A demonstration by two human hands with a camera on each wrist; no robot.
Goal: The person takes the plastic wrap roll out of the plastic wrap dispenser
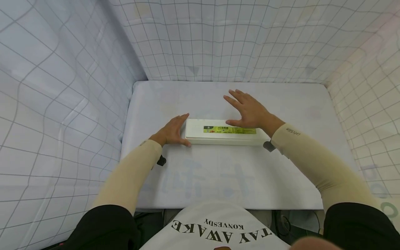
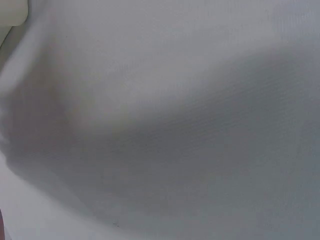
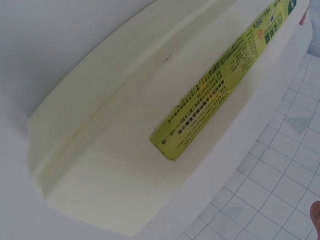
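A long white plastic cling film box [image 1: 195,131] with a yellow-green label [image 3: 220,80] lies flat and lengthwise across the table. At its left end is my left hand [image 1: 172,132], thumb and fingers spread around that end; the thumb tip is at the near corner, though firm contact cannot be told. Over the box's right half hovers my right hand [image 1: 251,111], fingers apart and extended beyond the far edge. That hand's thumb lies over the top by the label. In the left wrist view just a corner of the box [image 2: 11,12] shows, and the left hand is mostly out of frame.
The box rests on a white-covered table [image 1: 203,173]. White grid-patterned sheets [image 1: 212,41] enclose the table at the back and both sides. The person's shirt [image 1: 218,225] is at the near edge, with dark cables [image 1: 282,222] below it.
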